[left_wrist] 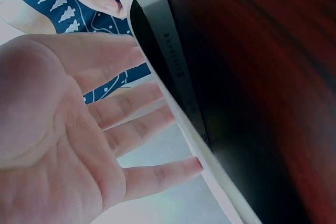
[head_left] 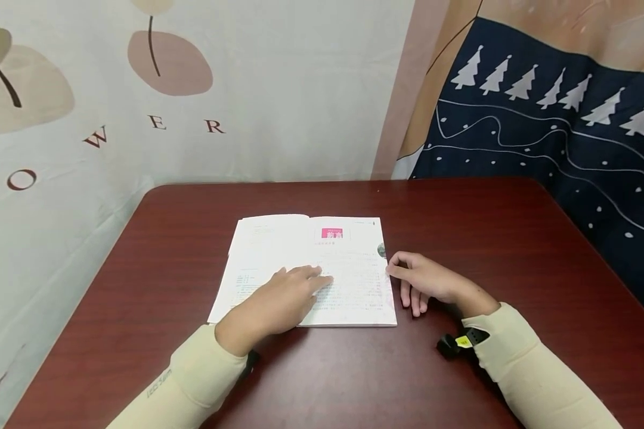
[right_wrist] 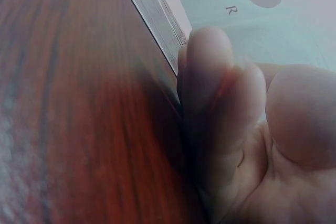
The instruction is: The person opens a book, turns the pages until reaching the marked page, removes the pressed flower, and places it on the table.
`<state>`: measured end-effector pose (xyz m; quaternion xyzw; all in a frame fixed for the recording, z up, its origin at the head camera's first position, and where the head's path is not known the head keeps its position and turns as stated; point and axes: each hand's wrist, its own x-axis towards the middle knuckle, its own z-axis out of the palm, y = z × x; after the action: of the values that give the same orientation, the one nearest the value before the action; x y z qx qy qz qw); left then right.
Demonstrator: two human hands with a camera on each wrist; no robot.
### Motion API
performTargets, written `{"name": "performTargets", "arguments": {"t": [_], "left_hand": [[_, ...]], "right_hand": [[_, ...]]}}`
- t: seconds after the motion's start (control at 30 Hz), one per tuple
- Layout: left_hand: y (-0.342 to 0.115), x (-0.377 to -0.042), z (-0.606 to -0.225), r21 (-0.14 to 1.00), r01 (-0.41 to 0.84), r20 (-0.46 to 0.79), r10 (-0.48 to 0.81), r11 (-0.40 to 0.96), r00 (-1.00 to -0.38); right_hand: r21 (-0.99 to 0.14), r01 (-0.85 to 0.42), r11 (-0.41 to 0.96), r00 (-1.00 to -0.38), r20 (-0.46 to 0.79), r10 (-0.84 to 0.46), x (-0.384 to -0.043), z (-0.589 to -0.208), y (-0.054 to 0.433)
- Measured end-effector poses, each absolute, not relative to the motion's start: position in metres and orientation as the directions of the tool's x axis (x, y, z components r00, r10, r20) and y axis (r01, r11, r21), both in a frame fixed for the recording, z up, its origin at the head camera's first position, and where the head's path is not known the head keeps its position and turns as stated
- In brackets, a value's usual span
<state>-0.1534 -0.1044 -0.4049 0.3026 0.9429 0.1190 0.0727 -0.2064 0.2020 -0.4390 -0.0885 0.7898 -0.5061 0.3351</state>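
Note:
An open book [head_left: 349, 298] lies on the table, with printed text and a pink heading block on its right page. My left hand [head_left: 287, 298] rests across the middle of the pages, fingers spread and fairly straight. From below, in the left wrist view, the fingertips of this left hand [left_wrist: 105, 124] touch the paper. At the book's right edge, my right hand [head_left: 429, 279] pinches the edge with thumb and index finger; its other fingers hang bent beside the book. The right wrist view has these fingers [right_wrist: 210, 61] close to the page block [right_wrist: 157, 14], hiding the contact.
The dark red-brown table [head_left: 166, 250] has rounded far corners. Behind it hangs a pale cloth [head_left: 300, 89] with leaf shapes and letters, and a navy cloth [head_left: 515, 125] with white trees is at the right. A black wrist device [head_left: 449, 345] sits under the right wrist.

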Motion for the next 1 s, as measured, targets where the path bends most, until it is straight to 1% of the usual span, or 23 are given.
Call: {"name": "performTargets", "arguments": {"t": [0.2, 0.33, 0.57, 0.77, 1.0], "left_hand": [[-0.1023, -0.1534, -0.4042, 0.26, 0.512, -0.12, 0.554, 0.819, -0.824], [-0.1017, -0.1542, -0.403, 0.261, 0.5, -0.129, 0.543, 0.826, -0.83], [-0.1029, -0.1527, -0.4037, 0.314, 0.493, -0.152, 0.556, 0.811, -0.817], [-0.1036, -0.1503, -0.4044, 0.33, 0.484, -0.172, 0.556, 0.811, -0.813], [-0.1024, -0.1501, -0.4066, 0.316, 0.499, -0.148, 0.561, 0.807, -0.814]], "right_hand": [[-0.861, 0.191, 0.471, -0.763, -0.432, -0.481, -0.2071, -0.4371, 0.2008], [-0.864, 0.199, 0.462, -0.759, -0.434, -0.485, -0.208, -0.4365, 0.2005], [-0.864, 0.204, 0.461, -0.758, -0.437, -0.484, -0.2077, -0.439, 0.2002], [-0.863, 0.202, 0.463, -0.759, -0.437, -0.483, -0.2046, -0.4411, 0.1996], [-0.859, 0.196, 0.473, -0.764, -0.436, -0.476, -0.2031, -0.4397, 0.2009]]}}
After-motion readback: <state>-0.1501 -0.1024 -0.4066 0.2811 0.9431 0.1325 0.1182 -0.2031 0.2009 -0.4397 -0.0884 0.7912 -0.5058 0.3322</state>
